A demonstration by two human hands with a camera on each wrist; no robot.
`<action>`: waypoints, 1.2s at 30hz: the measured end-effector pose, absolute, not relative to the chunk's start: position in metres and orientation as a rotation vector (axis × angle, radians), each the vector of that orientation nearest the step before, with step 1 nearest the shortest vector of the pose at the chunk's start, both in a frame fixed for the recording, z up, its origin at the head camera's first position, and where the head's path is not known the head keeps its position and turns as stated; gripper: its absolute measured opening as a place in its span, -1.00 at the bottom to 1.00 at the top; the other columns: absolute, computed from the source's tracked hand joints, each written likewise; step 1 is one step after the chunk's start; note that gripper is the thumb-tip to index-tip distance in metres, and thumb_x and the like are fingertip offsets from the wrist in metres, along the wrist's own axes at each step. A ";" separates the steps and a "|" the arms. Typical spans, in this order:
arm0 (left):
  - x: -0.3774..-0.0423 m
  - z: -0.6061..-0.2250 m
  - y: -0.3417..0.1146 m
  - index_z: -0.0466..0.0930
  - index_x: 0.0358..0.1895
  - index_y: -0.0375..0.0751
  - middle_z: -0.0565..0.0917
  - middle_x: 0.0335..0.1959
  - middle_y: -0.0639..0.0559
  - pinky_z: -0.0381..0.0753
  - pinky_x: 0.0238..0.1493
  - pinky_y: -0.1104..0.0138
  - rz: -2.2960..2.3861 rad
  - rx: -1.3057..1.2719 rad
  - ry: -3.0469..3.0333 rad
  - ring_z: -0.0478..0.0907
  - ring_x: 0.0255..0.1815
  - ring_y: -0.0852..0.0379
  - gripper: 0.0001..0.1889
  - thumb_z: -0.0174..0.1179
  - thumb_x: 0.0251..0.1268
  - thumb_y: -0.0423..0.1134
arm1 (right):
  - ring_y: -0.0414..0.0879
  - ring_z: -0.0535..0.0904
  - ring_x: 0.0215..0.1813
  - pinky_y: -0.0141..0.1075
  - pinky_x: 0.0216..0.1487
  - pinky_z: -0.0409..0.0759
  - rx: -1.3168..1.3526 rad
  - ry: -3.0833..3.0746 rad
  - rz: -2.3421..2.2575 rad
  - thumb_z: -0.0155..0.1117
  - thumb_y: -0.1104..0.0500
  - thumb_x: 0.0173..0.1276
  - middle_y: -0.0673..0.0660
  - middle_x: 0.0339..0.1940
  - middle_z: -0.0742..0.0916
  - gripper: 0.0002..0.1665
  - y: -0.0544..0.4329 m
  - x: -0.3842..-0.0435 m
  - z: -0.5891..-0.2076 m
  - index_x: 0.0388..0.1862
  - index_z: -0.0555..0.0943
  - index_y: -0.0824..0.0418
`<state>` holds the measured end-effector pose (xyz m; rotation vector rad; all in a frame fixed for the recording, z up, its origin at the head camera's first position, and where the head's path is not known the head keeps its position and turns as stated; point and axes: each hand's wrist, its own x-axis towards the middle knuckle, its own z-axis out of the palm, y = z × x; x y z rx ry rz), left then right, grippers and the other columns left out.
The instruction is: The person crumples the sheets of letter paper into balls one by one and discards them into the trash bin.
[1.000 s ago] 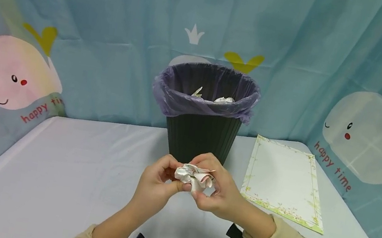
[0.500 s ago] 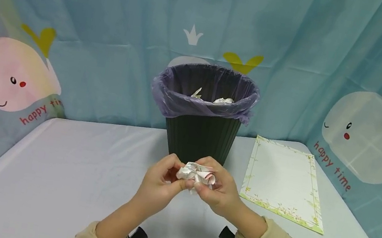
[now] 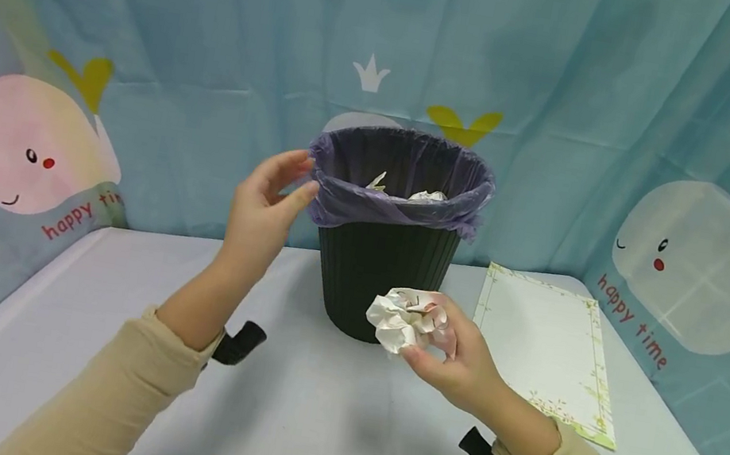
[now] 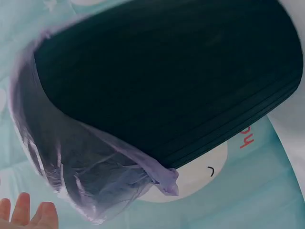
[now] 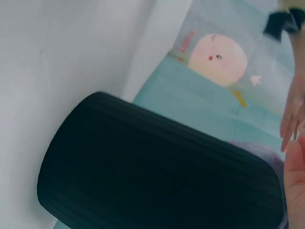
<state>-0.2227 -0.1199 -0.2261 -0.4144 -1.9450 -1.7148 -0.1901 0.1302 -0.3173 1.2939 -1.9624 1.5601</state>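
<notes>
My right hand [image 3: 459, 360] holds a crumpled ball of white paper [image 3: 403, 321] between thumb and fingers, in front of the trash can [image 3: 379, 270]. The can is dark and ribbed, lined with a purple plastic bag [image 3: 368, 208] folded over its rim. Beside the rim's left side is my left hand [image 3: 262, 214], its thumb and fingers parted and nothing held. In the left wrist view its fingertips [image 4: 21, 210] show close to the bag [image 4: 95, 176]. The right wrist view catches only the edge of my right hand [image 5: 295, 176]; the paper ball is not clearly seen there.
Inside the can lie crumpled papers [image 3: 428, 195]. A flat sheet with a floral border [image 3: 537, 345] lies on the white tabletop [image 3: 317, 429] at right. Blue curtains [image 3: 226, 148] with printed whales enclose the back and sides.
My left hand has let go of the paper ball and moved up and left to the can's rim. The right hand keeps the ball and has shifted slightly right.
</notes>
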 end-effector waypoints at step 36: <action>-0.275 -0.217 -0.103 -0.12 0.53 -0.28 -0.03 0.57 -0.03 -0.01 0.43 0.43 -2.051 -0.170 -1.942 -0.14 0.55 0.17 -0.30 -0.04 0.40 -0.43 | -0.16 0.53 -0.18 -0.44 -0.18 0.57 1.158 -1.840 1.808 0.50 -0.07 0.15 0.15 -0.12 0.60 -0.14 0.159 -0.235 -0.201 0.26 0.34 0.32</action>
